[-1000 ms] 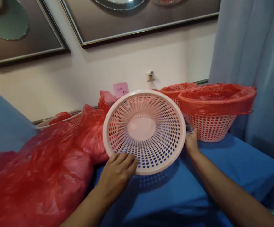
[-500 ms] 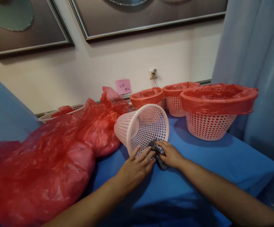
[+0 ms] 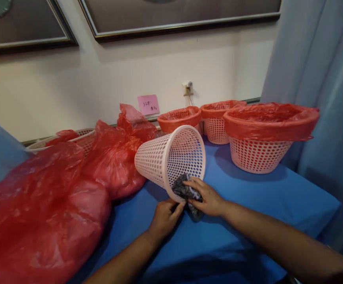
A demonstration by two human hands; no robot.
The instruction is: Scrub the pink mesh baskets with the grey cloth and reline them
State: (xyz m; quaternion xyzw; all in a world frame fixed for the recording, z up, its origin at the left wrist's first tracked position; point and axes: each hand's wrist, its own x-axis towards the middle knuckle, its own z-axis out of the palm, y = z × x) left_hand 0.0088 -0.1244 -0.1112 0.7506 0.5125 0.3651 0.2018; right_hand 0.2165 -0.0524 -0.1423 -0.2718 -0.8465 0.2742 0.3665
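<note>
A pale pink perforated wastebasket (image 3: 150, 159) lies on its side on the blue-covered table, its round mouth turned towards me and to the right. My left hand (image 3: 164, 217) is closed at the lower edge of the mouth, thumb and fingers pinching the rim. In my right hand (image 3: 208, 198) is a crumpled dark grey cloth (image 3: 186, 189), pressed against the inside of the mouth near the bottom rim. Part of the cloth hangs down over the rim by my left fingertips.
Red plastic bags (image 3: 47, 205) bulge along the left side, touching the basket's far end. Lined baskets stand behind: one near right (image 3: 260, 154), two farther back (image 3: 217, 128). A blue tablecloth (image 3: 248, 205) covers the table. A pink note (image 3: 148, 105) and a socket (image 3: 187, 89) are on the wall.
My left hand has gone from spread fingers beside the cloth to pinching the rim. The right hand has pushed the cloth left, further into the basket mouth. The view has shifted slightly.
</note>
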